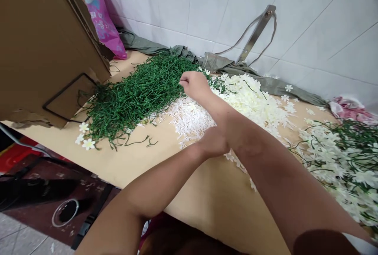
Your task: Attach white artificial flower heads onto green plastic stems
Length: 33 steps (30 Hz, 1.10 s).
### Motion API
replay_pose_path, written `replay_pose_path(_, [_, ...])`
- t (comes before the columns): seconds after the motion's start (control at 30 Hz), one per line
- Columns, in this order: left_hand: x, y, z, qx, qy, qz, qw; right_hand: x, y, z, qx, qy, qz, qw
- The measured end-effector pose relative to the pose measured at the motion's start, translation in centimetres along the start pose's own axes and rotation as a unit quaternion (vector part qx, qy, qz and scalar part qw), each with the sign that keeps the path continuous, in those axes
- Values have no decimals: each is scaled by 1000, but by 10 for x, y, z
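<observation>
My right hand (195, 83) reaches across to the right edge of a heap of green plastic flower stems (141, 89). Its fingers are curled closed, and whatever they pinch cannot be made out. My left hand (213, 141) lies lower, behind my right forearm, close to a pile of small white sticks (189, 119); its fingers are hidden. Beyond my right forearm spreads a pile of cream-white artificial petals (248, 95). Finished-looking white flowers on green stems (330, 156) lie heaped at the right.
A cardboard box (50, 46) stands at the left, with a pink plastic bag (103, 19) behind it. Grey-green cloth (274, 85) runs along the tiled wall (206, 7), below a metal bracket (256, 32). Three white flowers (88, 144) lie near the box on the table (141, 164).
</observation>
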<state>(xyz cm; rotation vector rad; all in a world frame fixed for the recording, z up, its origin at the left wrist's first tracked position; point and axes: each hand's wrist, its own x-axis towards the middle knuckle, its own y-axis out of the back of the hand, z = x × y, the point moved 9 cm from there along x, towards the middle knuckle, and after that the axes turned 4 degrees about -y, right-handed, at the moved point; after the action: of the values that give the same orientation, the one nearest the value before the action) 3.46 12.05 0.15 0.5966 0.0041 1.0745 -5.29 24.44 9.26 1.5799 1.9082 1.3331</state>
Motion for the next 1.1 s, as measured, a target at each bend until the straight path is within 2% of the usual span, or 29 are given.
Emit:
replay_pose_path(0.07, [3,-1,9,58,-31,-26,998,-9,28,10,69,-32,20,997])
replay_pose_path(0.13, [5,4,19,110,-68,-23,991,-26,55,21,149,-66,22,986])
replay_pose_path(0.23, [9,31,22,42,-75,79,993,-69,94,46,235,-113,76,962])
replay_pose_path(0.33, [10,48,10,-104,-10,173,979,-120,116,81,285,-172,135,933])
replay_pose_path(0.4, [10,47,8,-169,20,200,965,-148,116,98,310,-195,144,919])
replay_pose_path(0.47, [12,41,14,-183,25,195,963,-169,111,107,332,-203,132,911])
replay_pose_path(0.53, [14,36,21,-180,20,183,966,-183,106,109,350,-202,114,908])
replay_pose_path(0.67, [14,36,25,-189,-5,197,962,-197,103,113,386,-208,96,894])
replay_pose_path(0.83, [13,26,34,-181,-41,136,973,-210,92,124,424,-244,77,869])
replay_pose_path(1.1, [8,14,61,-151,-130,10,980,-218,83,138,442,-279,76,849])
